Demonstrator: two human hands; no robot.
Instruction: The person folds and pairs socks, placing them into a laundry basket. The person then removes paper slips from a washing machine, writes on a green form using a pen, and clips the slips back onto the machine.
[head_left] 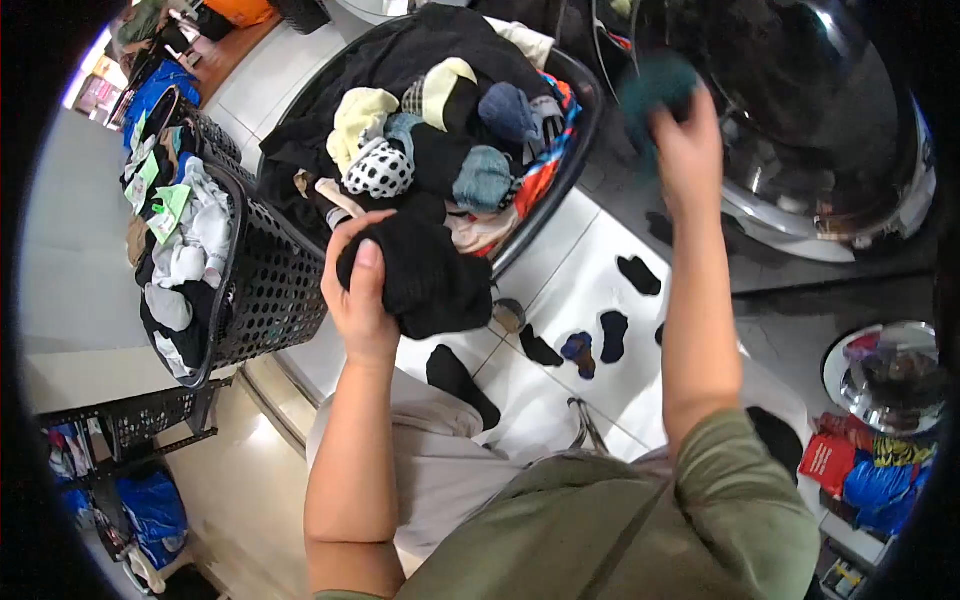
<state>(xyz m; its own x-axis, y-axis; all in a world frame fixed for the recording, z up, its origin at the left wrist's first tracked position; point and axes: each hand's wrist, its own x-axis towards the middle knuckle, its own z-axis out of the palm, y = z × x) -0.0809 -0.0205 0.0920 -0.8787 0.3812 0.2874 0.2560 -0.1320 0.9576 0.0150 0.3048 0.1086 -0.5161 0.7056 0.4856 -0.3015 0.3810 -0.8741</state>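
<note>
My left hand (355, 300) is closed around a bunched bundle of black socks (435, 280) with a ribbed knit, thumb on top, in front of the large tub (587, 130). Balled socks in pale yellow, black-and-white polka dot (380, 168) and blue-grey (484, 180) lie in that tub on dark cloth. Over at the right, my right hand (690, 145) grips a dark teal sock (655, 100), smeared by motion, beside the round glossy door (810, 110) of a machine. Several loose socks, among them a black one (614, 335), lie on the white floor tiles below.
Black perforated baskets (270, 280) filled with clothes and green tags stand at the left. A second round machine door (885, 375) is at the right, above red and blue packets (870, 480). A low rack (150, 425) and blue bag (152, 510) sit lower left.
</note>
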